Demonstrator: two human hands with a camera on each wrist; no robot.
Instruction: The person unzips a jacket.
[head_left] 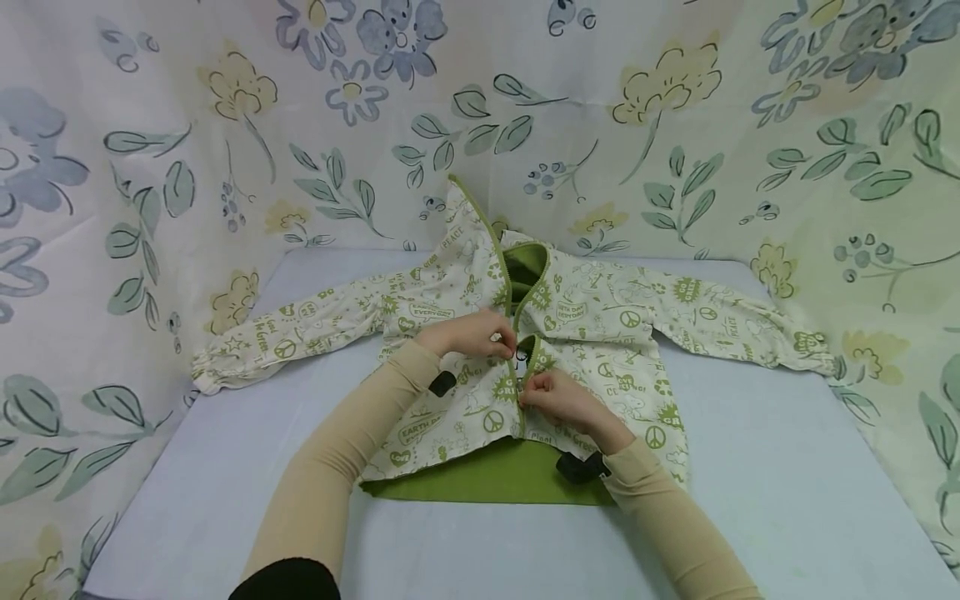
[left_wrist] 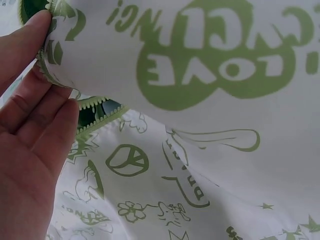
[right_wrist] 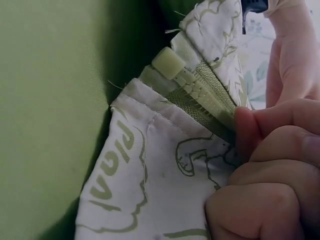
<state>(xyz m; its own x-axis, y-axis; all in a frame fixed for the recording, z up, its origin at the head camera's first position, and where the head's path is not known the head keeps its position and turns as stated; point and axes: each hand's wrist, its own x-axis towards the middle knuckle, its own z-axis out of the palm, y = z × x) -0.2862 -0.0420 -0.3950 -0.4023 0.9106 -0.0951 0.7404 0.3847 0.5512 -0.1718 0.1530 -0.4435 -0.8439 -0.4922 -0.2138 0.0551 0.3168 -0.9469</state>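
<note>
Jacket [head_left: 600, 325] location?
— Flat on the grey table [head_left: 787, 467], sleeves spread; green lining exposed at the hem.

Hand status?
— Left hand [head_left: 472, 333] pinches the zipper [head_left: 516, 367] edge higher up; right hand [head_left: 558, 398], fingers [right_wrist: 280, 145] curled, grips the zipper lower down, near the hem.

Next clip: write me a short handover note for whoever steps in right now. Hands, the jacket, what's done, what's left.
Left hand: pinches the jacket's front edge by the zipper, mid-chest.
Right hand: pinches the zipper tape lower down.
Jacket lies front up on the table, sleeves spread, green lining showing at the hem.
Done: jacket laid out.
Left: the zipper looks open above the hands; how far it is closed below is hard to tell.
</note>
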